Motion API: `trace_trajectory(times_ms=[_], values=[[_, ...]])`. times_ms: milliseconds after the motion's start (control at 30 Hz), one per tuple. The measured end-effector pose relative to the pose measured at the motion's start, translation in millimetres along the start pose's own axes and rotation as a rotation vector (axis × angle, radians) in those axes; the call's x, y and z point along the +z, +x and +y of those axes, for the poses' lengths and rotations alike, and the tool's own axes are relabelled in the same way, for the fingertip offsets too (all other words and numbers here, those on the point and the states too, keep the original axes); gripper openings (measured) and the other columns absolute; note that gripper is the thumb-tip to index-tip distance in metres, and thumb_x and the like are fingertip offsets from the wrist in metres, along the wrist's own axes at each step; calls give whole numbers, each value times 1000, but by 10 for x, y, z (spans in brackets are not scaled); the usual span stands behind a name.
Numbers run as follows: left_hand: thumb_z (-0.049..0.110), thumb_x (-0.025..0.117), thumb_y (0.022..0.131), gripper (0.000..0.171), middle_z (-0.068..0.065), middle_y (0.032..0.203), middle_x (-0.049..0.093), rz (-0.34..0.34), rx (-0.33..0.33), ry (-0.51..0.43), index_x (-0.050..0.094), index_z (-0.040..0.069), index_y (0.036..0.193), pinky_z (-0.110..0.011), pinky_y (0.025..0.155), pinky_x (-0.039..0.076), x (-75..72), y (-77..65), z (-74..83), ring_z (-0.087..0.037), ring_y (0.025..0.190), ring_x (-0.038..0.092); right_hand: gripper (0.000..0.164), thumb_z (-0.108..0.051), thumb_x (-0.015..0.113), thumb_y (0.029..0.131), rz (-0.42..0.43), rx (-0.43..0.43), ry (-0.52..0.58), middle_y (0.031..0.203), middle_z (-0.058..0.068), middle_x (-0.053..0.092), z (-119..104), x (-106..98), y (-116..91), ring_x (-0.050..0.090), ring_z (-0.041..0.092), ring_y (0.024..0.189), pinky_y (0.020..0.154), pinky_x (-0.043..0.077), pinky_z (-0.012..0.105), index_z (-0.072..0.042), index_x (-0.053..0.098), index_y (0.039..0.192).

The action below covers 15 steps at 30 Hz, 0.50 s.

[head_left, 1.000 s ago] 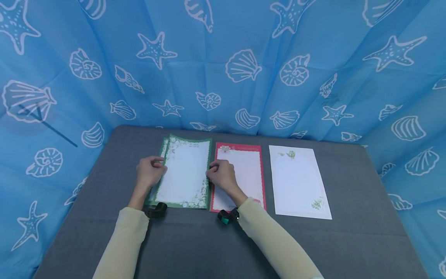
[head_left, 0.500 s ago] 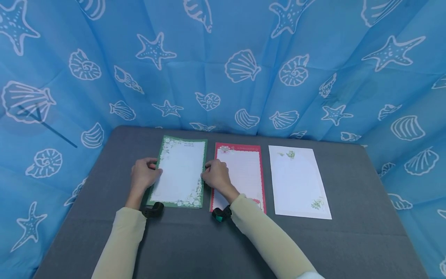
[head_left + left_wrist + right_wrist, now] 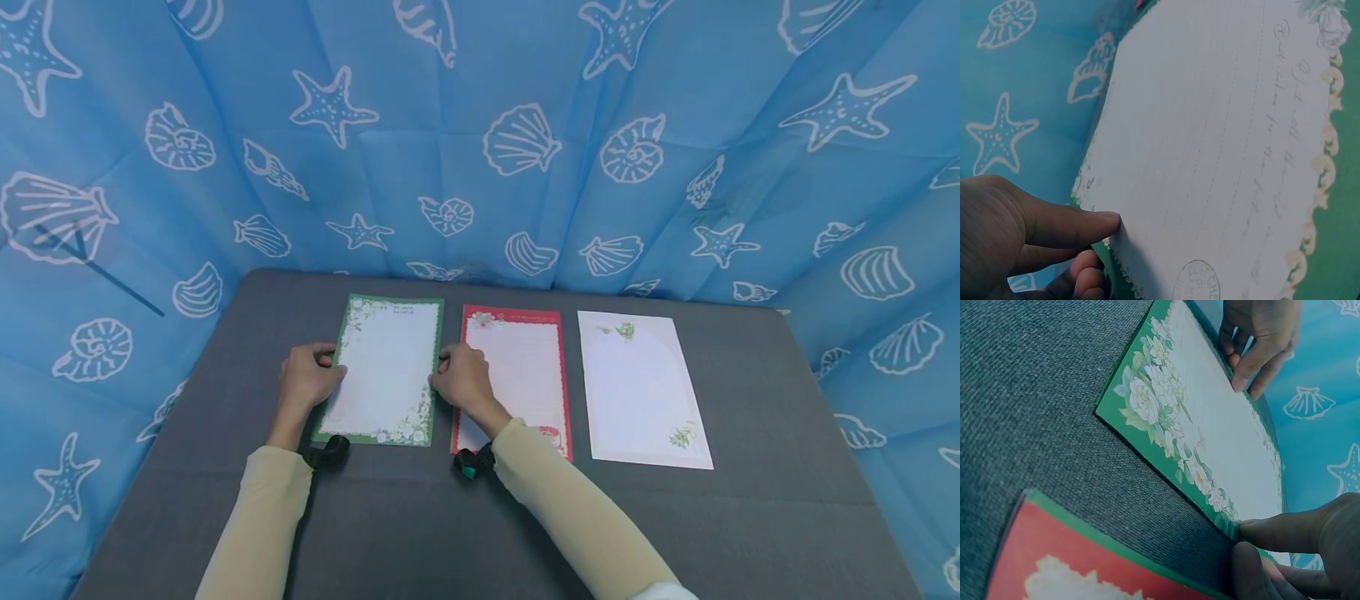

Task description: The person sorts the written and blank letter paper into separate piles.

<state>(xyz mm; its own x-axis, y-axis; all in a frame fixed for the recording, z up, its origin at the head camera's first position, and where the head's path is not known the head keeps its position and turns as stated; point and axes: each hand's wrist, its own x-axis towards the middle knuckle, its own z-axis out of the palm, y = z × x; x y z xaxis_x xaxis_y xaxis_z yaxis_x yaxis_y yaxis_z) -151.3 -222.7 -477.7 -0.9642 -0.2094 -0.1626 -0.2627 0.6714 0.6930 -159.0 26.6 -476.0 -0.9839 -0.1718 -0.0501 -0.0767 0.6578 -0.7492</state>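
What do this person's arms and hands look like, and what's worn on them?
The left sleeve and right sleeve are long, pale yellow and end near the wrists. A black device sits at the left wrist; a second device, with a green patch, sits at the right. The left hand and right hand wear no gloves.

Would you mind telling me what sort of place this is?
Probably a curtained-off recording setup: a blue shell-print curtain hangs behind a grey table, and black wrist devices show on both arms.
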Motion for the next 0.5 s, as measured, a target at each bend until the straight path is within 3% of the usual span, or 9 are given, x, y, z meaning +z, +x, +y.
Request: trace_trajectory(times_ms=[267,500], values=[[10,66,94,47,-21,102,62,-1,-3,-16,58,-7,137,-58,87,45,-11,-7,10,-45,104,55,33,-7,79,87,-3,11,22,75,0,63,11,6,-3,61,16,68,81,55,44,7,70,116],[10,68,93,47,-23,105,64,48,27,-42,59,-7,135,-56,84,47,-23,-53,63,-42,99,60,35,-10,79,88,25,10,67,79,2,65,-12,-49,-48,61,14,69,75,55,41,5,70,119]])
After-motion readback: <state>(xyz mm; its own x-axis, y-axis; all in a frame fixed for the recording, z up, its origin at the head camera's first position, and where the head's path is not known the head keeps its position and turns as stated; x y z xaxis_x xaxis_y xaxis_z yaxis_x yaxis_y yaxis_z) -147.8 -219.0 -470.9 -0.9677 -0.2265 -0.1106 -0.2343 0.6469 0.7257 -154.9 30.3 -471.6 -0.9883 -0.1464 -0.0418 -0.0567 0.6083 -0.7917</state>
